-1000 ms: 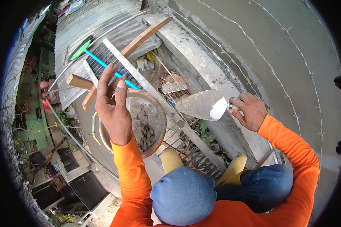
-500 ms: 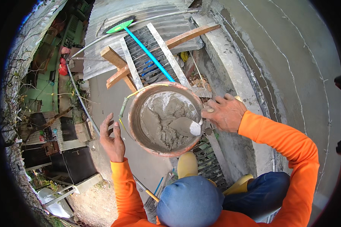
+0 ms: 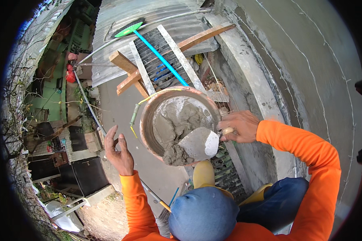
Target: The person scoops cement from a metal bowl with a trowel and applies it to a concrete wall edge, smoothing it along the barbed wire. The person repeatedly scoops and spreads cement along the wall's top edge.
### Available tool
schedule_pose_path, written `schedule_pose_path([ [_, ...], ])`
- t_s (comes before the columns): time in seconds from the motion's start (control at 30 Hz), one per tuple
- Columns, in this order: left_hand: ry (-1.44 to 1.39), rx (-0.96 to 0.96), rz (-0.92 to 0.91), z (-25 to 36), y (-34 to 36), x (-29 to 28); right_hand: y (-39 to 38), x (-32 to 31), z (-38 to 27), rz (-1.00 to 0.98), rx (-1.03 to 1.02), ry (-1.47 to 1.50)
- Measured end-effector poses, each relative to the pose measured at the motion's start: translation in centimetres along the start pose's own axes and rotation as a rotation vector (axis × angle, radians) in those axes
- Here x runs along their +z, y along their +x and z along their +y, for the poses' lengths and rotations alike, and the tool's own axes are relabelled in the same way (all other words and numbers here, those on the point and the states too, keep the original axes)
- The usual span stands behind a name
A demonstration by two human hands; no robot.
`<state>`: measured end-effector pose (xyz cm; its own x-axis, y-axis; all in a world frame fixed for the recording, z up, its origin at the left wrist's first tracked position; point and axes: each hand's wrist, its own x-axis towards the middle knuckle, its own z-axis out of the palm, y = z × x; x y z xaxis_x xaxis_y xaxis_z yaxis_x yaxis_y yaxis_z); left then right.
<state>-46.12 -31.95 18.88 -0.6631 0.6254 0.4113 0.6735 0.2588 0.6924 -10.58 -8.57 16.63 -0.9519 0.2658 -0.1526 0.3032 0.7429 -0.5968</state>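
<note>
Over one mortar pan (image 3: 149, 120), one trowel (image 3: 197, 143), two hands

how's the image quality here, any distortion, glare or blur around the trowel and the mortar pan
Head view: strong fisheye bending, so the grey wall and roof edges curve, and the corners go black. Daylight is soft and even, with no hard shadows. The trowel blade has a pale bright patch near its tip. The right hand, left hand and mortar pan look sharp; the yard far below looks softer.
</note>
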Motion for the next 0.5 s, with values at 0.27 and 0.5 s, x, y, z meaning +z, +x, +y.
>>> schedule_pose_path([
  [0.27, -0.148, 0.032, 0.068, 5.5, 1.5, 1.6, -3.7, 4.4, -0.9, 0.303, 0.074, 0.139],
  [0.5, -0.687, 0.035, -0.062, 19.1, 1.5, 10.9, -16.0, 7.9, -2.2, 0.552, 0.315, 0.377],
])
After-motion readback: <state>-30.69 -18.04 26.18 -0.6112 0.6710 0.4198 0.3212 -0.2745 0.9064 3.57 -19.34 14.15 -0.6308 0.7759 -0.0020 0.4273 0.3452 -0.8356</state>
